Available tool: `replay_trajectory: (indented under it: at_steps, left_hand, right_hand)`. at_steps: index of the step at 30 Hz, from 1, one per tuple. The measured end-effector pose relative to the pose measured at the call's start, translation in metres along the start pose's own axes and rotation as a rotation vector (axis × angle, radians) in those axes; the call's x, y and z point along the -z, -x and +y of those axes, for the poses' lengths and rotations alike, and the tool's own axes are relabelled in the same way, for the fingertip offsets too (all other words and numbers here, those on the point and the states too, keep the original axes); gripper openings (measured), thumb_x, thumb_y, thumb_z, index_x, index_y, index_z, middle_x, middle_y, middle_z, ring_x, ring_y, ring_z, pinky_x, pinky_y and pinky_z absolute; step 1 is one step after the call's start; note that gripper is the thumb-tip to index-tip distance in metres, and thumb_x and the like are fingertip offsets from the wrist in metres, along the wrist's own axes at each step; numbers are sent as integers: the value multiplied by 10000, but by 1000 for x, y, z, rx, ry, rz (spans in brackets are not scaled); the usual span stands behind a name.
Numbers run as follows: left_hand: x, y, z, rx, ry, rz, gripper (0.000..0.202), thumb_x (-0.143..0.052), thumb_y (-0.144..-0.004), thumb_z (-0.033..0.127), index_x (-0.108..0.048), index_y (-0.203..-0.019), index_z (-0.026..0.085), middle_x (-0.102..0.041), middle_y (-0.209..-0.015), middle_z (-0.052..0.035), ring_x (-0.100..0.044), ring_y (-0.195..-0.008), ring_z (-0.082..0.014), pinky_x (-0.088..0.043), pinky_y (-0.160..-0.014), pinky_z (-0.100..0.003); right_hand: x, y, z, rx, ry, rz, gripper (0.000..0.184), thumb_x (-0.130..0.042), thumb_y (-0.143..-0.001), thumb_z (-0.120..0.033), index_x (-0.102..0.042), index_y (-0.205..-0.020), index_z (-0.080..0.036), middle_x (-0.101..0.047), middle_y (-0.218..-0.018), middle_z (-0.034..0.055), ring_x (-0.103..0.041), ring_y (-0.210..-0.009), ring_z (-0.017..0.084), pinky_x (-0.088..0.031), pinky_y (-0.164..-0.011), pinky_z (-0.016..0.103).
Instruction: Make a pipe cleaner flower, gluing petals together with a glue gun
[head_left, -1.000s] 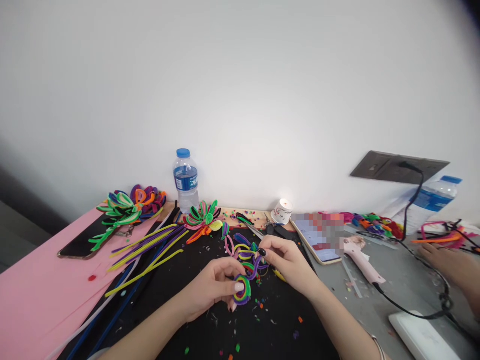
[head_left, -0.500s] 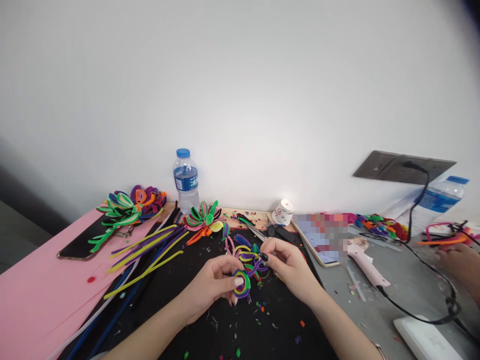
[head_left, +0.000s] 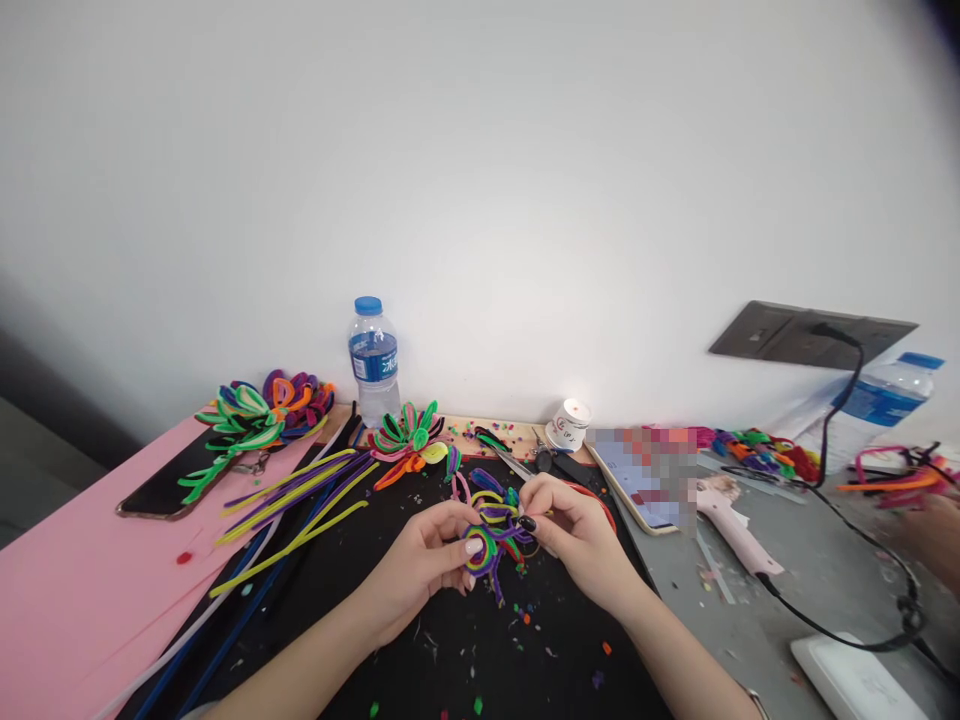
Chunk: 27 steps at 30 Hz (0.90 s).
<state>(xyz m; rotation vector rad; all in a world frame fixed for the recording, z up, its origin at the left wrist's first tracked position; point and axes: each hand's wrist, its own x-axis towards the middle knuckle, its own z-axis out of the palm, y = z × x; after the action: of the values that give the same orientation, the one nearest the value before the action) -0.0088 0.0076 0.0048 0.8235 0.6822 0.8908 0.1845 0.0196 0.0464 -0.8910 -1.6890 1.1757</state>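
Observation:
Between the thumb and fingers of my left hand (head_left: 431, 560) is a pipe cleaner coil (head_left: 480, 552) with purple, yellow and green rings. A purple tail hangs down from it. My right hand (head_left: 570, 525), closed in a pinch, grips a purple pipe cleaner strand at the coil's right side. More looped pipe cleaners (head_left: 491, 508) in yellow, purple and green lie just behind my hands on the black mat (head_left: 420, 660). Scissors (head_left: 514, 462) rest beyond my right fingers, partly hidden.
Loose yellow and purple pipe cleaners (head_left: 289, 515) and a pipe cleaner flower (head_left: 409, 440) lie left. A water bottle (head_left: 373, 360) and a paper cup (head_left: 568, 425) stand by the wall. Right are a tablet (head_left: 637, 480), a corded pink glue gun (head_left: 739, 530) and another person's hand (head_left: 934, 530).
My right hand has shifted slightly on the purple strand, and the coil has turned a little in my left fingers. The other person's hand at right has moved slightly.

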Motion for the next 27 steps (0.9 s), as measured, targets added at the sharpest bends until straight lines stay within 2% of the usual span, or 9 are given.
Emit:
replay_trajectory:
  at_steps: [15, 27]
  left_hand:
    - [2, 1, 0, -4, 47, 67, 163, -636, -736, 189, -572, -885, 185, -516, -717, 31, -512, -555, -58, -420, -539, -189]
    - [3, 0, -1, -24, 75, 84, 169, -628, -743, 187, -572, -903, 186, -536, -703, 30, -511, -551, -59, -408, -536, -183]
  right_hand:
    - [-7, 2, 2, 13, 59, 23, 148, -550, -799, -147, -526, -658, -185, -506, -794, 20, -483, -735, 149, -371, -651, 259]
    - [-14, 5, 3, -34, 73, 36, 151, -539, -787, -113, -517, -655, -185, -500, -797, 17, -478, -715, 139, -373, -592, 243]
